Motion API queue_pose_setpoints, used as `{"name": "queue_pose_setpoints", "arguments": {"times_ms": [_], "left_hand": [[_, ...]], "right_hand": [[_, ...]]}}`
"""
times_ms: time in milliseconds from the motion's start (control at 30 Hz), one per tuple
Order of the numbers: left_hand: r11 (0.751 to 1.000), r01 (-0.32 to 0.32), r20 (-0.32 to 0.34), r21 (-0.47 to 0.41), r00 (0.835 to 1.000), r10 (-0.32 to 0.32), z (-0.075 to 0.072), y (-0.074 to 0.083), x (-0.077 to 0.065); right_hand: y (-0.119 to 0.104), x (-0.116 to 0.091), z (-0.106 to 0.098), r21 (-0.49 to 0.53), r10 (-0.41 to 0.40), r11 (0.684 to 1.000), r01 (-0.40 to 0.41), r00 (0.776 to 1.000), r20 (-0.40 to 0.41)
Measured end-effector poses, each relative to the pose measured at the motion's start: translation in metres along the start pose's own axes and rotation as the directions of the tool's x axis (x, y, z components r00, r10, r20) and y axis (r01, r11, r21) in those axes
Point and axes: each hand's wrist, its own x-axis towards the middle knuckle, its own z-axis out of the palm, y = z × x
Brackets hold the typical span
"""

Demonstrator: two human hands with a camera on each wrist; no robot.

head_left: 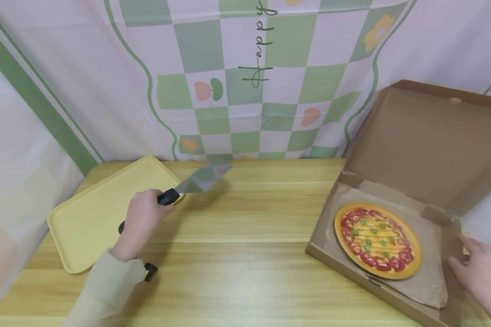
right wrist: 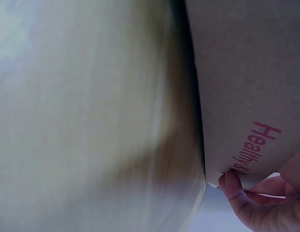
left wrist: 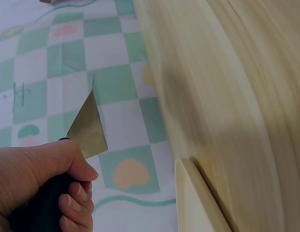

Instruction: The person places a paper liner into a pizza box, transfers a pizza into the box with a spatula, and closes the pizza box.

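My left hand (head_left: 143, 218) grips the black handle of a cake server (head_left: 204, 178), raised beside the yellow tray with its triangular metal blade pointing away to the right. In the left wrist view, the thumb and curled fingers wrap that handle. On the right lies an open cardboard pizza box (head_left: 325, 236) with its lid tilted back. Inside, a round pizza (head_left: 376, 240) with red, yellow and green toppings rests on brown paper. At the box's right wall, my right hand (head_left: 480, 270) pinches the cardboard; in the right wrist view its fingertips are beside red lettering.
A yellow tray (head_left: 94, 209) lies angled at the table's left side. Wooden tabletop (head_left: 237, 254) stretches between tray and box. A checkered green and white cloth (head_left: 245, 113) hangs behind the table. The box's lid (head_left: 429, 141) stands up at the back right.
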Motion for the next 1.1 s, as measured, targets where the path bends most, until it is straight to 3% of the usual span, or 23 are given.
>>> {"name": "queue_pose_setpoints", "arguments": {"times_ms": [467,1100], "left_hand": [[0.995,0.095,-0.004,-0.017,0.995,-0.095,-0.011,-0.029,-0.008],[0.988,0.153,-0.031,0.023,0.988,-0.152,-0.019,-0.069,-0.02]], "right_hand": [[-0.004,0.0,-0.002,-0.018,0.014,1.0,-0.014,1.0,0.004],[-0.005,-0.001,-0.003,-0.016,0.014,1.0,-0.014,1.0,0.003]]}}
